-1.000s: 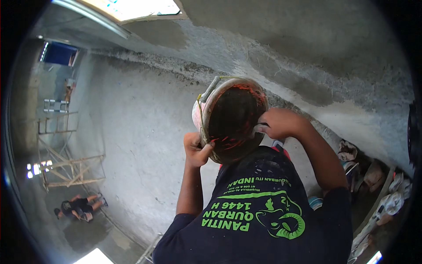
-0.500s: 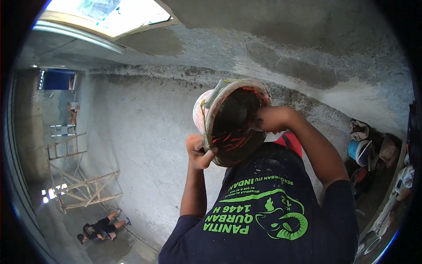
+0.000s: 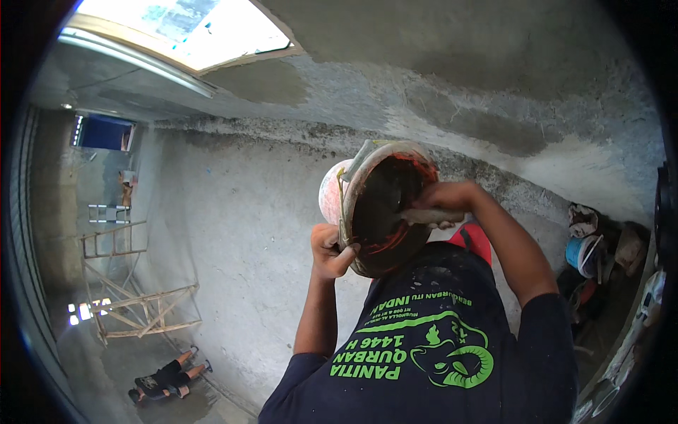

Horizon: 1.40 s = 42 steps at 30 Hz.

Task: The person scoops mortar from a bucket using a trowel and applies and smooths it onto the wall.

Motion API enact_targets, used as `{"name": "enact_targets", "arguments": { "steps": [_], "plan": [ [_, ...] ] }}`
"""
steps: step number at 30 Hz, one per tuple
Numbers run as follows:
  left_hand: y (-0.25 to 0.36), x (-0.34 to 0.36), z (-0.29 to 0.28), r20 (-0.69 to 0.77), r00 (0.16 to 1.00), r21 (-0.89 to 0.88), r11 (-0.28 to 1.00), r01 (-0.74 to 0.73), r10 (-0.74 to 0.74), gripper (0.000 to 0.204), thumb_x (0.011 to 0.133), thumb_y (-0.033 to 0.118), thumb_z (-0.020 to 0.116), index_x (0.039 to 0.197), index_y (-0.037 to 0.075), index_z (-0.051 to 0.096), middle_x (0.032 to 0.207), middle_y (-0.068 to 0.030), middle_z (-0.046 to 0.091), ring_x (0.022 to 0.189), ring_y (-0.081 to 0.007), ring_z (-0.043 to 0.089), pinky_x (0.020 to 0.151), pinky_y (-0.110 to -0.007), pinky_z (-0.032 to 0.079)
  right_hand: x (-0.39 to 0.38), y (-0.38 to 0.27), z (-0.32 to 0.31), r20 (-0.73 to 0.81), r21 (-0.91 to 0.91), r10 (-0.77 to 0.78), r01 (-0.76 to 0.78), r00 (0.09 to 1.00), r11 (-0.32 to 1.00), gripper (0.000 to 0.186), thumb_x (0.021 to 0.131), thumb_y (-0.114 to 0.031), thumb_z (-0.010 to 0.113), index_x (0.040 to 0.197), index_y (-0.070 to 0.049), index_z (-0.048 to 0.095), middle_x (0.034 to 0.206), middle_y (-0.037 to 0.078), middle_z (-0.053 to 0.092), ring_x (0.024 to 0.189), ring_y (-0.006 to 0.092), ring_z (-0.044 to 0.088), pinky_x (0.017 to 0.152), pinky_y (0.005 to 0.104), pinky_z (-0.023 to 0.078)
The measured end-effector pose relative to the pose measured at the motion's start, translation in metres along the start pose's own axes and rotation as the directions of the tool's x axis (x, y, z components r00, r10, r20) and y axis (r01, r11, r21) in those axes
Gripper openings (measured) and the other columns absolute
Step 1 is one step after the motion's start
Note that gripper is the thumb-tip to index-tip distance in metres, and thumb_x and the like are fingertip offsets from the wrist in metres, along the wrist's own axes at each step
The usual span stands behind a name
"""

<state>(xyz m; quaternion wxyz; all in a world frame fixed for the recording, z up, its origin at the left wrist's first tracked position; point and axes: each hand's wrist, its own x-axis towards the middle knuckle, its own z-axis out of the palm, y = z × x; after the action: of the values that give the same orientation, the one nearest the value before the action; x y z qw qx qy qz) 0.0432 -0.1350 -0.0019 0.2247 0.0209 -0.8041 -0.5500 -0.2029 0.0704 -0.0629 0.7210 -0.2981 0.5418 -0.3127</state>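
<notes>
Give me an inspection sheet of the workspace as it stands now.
Surface: rough grey surface, cement-like, patchy.
Things: tilted pinkish bucket, dark grey contents, orange-red streaks inside.
Clutter: blue-and-white bucket among dim piled items, right.
Hands: left hand grips the pinkish bucket's edge; right hand appears closed on a pale handle at its mouth.
Cables: nothing clearly seen.
Surroundings: wooden frame and co-worker, left; bright opening, upper left.

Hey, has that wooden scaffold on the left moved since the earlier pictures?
No, the scaffold holds its place against the bright wall openings; only the camera view shifted.
</notes>
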Motion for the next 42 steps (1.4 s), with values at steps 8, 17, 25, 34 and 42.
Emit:
{"name": "enact_targets", "arguments": {
  "steps": [8,17,25,34,42],
  "plan": [
    [-0.008,0.005,0.01,-0.042,0.993,-0.021,0.993,0.112,-0.113,0.026,0.068,0.009,0.065,0.056,0.005,0.042,0.047,-0.0029,0.036,0.041,-0.0098,0.036,0.042,-0.031,0.029,-0.061,0.09,0.034,0.037,0.733,-0.131,0.062,0.991,0.677,0.047,0.103,-0.042,0.045,0.12,-0.001,0.06,0.066,0.01,0.056,0.044,0.0147,0.049,0.038,0.0253,0.04],
    [0.006,0.032,0.037,-0.035,0.956,-0.102,0.952,0.288,-0.293,0.017,0.074,0.006,0.061,0.061,0.001,0.052,0.055,0.0044,0.049,0.051,-0.0046,0.043,0.046,-0.025,0.032,-0.132,0.113,0.055,-0.246,0.603,-0.253,0.352,0.936,0.716,0.052,0.094,-0.037,0.064,0.125,0.005,0.057,0.073,0.009,0.059,0.053,0.0148,0.055,0.045,0.0259,0.044],
    [0.01,0.054,0.113,-0.045,0.945,-0.117,0.941,0.317,-0.324,0.017,0.073,0.003,0.061,0.06,0.002,0.05,0.056,0.0062,0.045,0.051,-0.0037,0.039,0.046,-0.026,0.028,-0.215,0.106,0.031,-0.503,0.172,-0.241,0.37,0.83,0.913,0.048,0.091,-0.027,0.073,0.126,-0.003,0.053,0.097,0.008,0.068,0.084,0.0175,0.065,0.075,0.032,0.053],
    [0.022,0.087,0.19,0.059,0.923,-0.095,0.919,0.384,-0.38,0.011,0.075,0.006,0.061,0.067,-0.001,0.058,0.062,0.0054,0.052,0.056,-0.0054,0.045,0.049,-0.026,0.035,-0.27,0.159,-0.001,-0.747,-0.26,-0.317,0.182,0.584,0.948,0.044,0.079,-0.012,0.082,0.115,-0.002,0.059,0.104,0.012,0.064,0.098,0.0211,0.063,0.087,0.0343,0.05],
    [0.022,0.078,0.248,0.006,0.895,-0.174,0.881,0.441,-0.447,0.008,0.076,0.003,0.059,0.07,-0.003,0.06,0.065,0.0033,0.057,0.058,-0.0066,0.05,0.052,-0.027,0.039,-0.296,0.184,-0.039,-0.736,-0.417,-0.392,0.086,0.552,0.905,0.042,0.078,-0.013,0.082,0.114,0.001,0.063,0.1,0.018,0.067,0.095,0.0296,0.067,0.084,0.0373,0.053]
  ]
}}
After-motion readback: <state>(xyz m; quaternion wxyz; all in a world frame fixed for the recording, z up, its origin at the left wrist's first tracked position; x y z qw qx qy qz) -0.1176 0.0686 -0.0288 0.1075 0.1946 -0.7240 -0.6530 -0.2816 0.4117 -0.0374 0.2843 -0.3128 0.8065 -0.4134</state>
